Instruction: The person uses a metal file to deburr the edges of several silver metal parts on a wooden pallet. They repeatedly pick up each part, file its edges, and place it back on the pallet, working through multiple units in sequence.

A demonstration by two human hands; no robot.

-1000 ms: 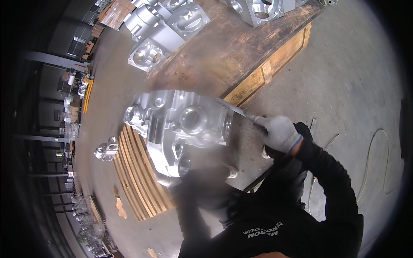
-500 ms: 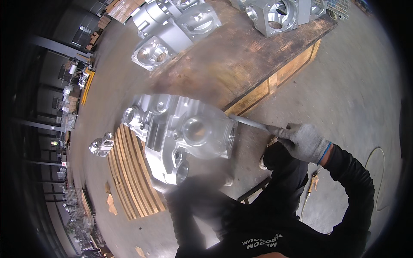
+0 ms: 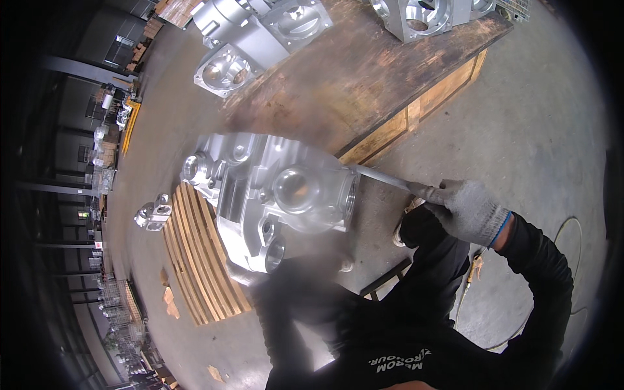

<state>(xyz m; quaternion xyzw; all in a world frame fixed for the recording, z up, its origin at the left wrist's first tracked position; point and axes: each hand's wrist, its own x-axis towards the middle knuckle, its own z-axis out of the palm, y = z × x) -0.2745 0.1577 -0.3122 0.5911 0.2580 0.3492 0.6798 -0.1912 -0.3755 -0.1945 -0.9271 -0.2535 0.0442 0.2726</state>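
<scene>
My right hand [image 3: 469, 211], in a grey knitted glove with a blue cuff edge, is closed around one end of a flat grey file [image 3: 385, 177]. The file's far end meets the right rim of a large silver metal casting [image 3: 250, 205]. Round openings, bosses and a recessed slot mark the casting. My left sleeve [image 3: 276, 318] reaches up to the casting's lower edge. The left hand is lost in a dark smear there, so its fingers do not show.
A worn wooden table [image 3: 383, 84] stands beyond, carrying more silver castings [image 3: 260, 45]. Slatted wood [image 3: 201, 260] lies below the casting at left, near a smaller metal part [image 3: 155, 211]. An air hose with an orange blow gun [image 3: 476, 268] lies on the floor at right.
My right hand and the file have shifted slightly to the right. The file's far end stays at the casting's right rim. The whole view has also moved a little.
</scene>
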